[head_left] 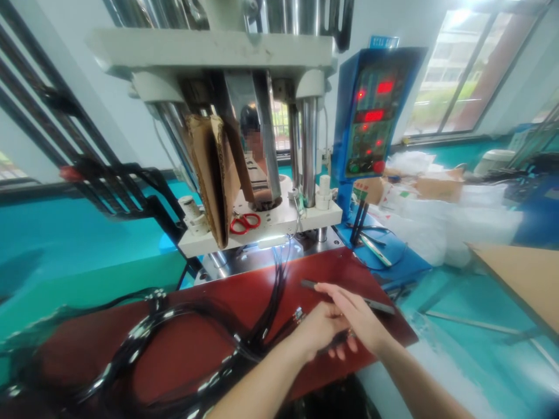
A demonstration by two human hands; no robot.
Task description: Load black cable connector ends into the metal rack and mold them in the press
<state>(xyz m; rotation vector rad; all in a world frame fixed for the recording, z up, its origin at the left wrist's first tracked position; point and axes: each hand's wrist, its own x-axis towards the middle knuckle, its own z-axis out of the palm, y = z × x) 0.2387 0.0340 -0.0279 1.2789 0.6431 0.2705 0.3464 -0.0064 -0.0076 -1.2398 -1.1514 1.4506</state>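
Observation:
My left hand is over the right part of a red-brown work board, its fingers curled round black cables. Small metallic cable ends stick out just left of it. Against it, my right hand is bent round the same dark bundle, with fingertips showing below. What lies between the palms is mostly hidden. Behind the right hand a dark flat bar rests on the board. Long black cables loop across the board's left side, and some run up to the lit slot of a press.
Red-handled scissors and folded cardboard are on the press. A blue control box with red displays stands at right, above a blue shelf holding tools. White bags and a tan table are farther right.

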